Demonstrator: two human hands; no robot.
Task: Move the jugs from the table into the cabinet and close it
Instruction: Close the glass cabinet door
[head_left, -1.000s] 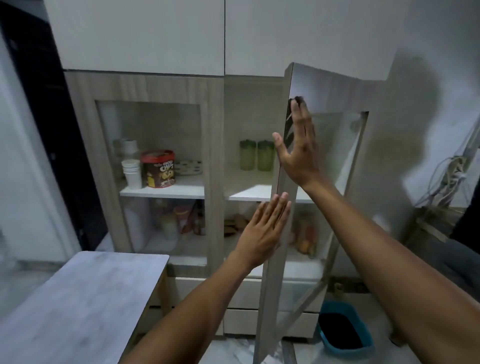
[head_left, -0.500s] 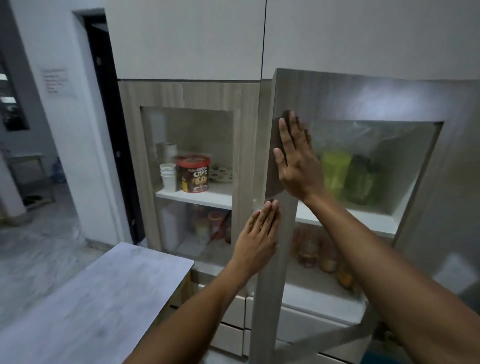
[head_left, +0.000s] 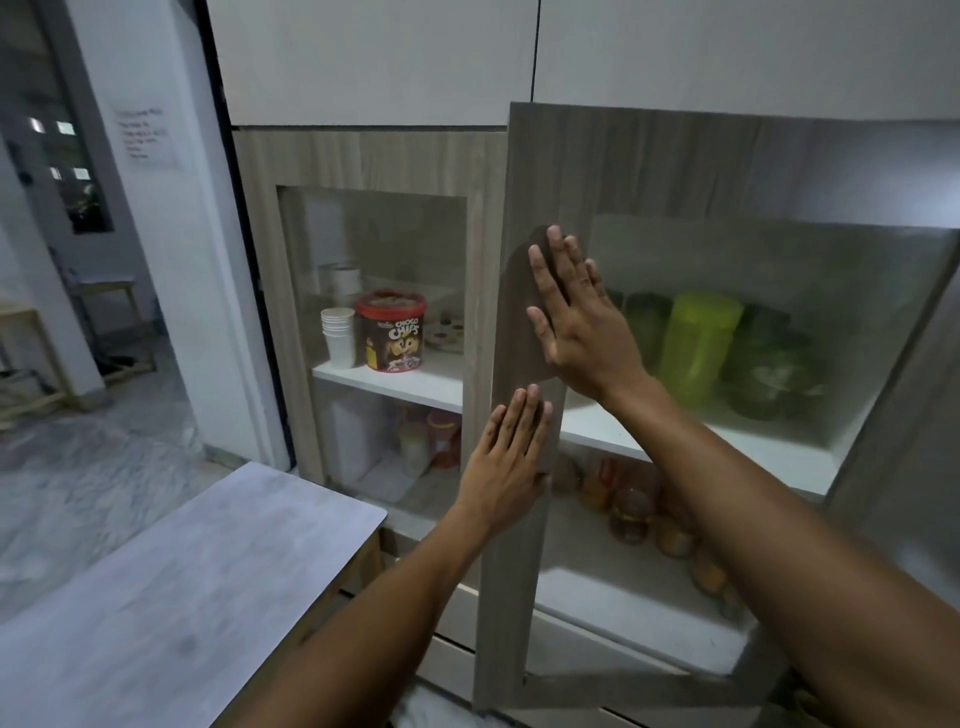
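The cabinet's right door (head_left: 623, 171), wood-framed with a frosted glass pane, stands nearly flush with the cabinet front. My right hand (head_left: 576, 317) lies flat on the door's left frame, fingers spread and pointing up. Lower on the same frame, my left hand (head_left: 511, 462) also presses flat. Neither hand holds anything. Behind the glass, green jugs (head_left: 696, 343) stand on the white upper shelf (head_left: 727, 447), a bright lime one beside darker ones. The grey table (head_left: 171, 597) at lower left has nothing on its visible top.
The left cabinet door (head_left: 374, 166) is shut; behind its glass are stacked paper cups (head_left: 338, 335) and a Choco Chips tub (head_left: 390, 332). Jars sit on the lower shelves. White upper cupboards hang above. A doorway at left opens onto a marble floor.
The right door has swung from wide open to almost shut under both flat hands. My view has shifted left and closer to the cabinet.
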